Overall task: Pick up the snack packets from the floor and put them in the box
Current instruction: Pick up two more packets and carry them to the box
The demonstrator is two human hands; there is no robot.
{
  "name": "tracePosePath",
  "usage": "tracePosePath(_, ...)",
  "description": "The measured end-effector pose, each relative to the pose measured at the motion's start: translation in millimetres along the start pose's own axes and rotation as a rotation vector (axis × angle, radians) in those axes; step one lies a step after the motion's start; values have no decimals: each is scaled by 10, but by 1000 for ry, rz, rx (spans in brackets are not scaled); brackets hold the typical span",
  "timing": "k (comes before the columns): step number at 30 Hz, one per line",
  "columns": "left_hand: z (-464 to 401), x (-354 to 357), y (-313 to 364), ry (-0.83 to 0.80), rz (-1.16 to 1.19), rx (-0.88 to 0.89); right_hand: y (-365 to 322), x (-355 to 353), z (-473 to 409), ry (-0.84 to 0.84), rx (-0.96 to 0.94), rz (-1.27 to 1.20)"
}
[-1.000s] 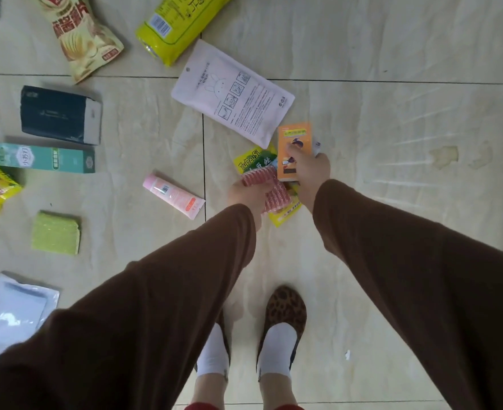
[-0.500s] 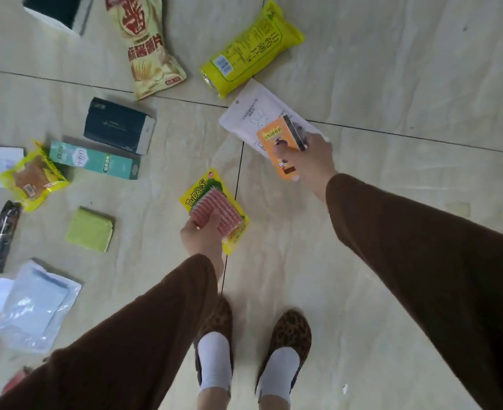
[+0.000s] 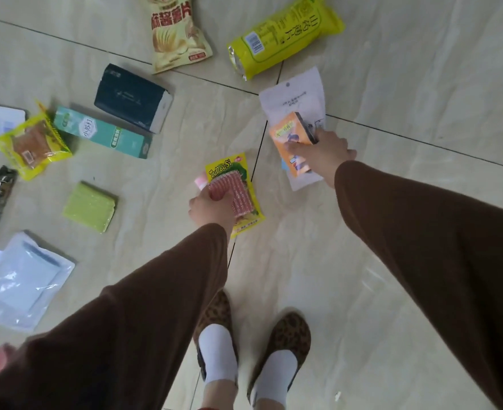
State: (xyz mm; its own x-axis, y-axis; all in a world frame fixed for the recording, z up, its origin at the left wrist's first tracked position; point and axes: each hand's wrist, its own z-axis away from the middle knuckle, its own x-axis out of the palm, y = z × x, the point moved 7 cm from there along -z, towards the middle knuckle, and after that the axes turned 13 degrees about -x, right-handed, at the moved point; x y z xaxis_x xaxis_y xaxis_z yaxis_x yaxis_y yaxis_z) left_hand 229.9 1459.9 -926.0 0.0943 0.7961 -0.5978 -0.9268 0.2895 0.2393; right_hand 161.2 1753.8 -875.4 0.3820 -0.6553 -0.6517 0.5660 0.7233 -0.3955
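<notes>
Tiled floor [image 3: 407,69] strewn with packets: yellow-green bag [image 3: 282,37], chip bag [image 3: 176,34], dark box [image 3: 132,97], teal box [image 3: 102,133], all lying well apart from hands. Right hand [image 3: 322,153] closed on orange packet [image 3: 288,146] plus white pouch [image 3: 297,102] behind it. Left hand [image 3: 211,207] clamped on yellow snack packet [image 3: 238,190], pink tube [image 3: 200,182] tucked beside thumb. Box not in view.

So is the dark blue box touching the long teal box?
Apart. The head view shows a strip of bare floor between the dark blue box and the teal box.
</notes>
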Motion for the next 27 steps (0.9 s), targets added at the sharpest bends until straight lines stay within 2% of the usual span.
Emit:
tracePosePath(4, 312, -166, 109, -124, 97, 7, -21, 230, 366, -35, -22, -476)
tracePosePath(8, 549, -487, -23, -159, 195, 21, -101, 429, 860, -81, -26, -646)
tracePosePath(16, 1366, -1505, -443, -271, 491, -87, -751, 389, 2078, -209, -107, -689)
tracePosePath(22, 1936, -2602, -917, -257, 697, -121, -1467, 358, 3023, -263, -187, -655)
tracePosePath(27, 2117, -3634, -1530, -233, 781, -122, -2227, 681, 3850, -329, -261, -633)
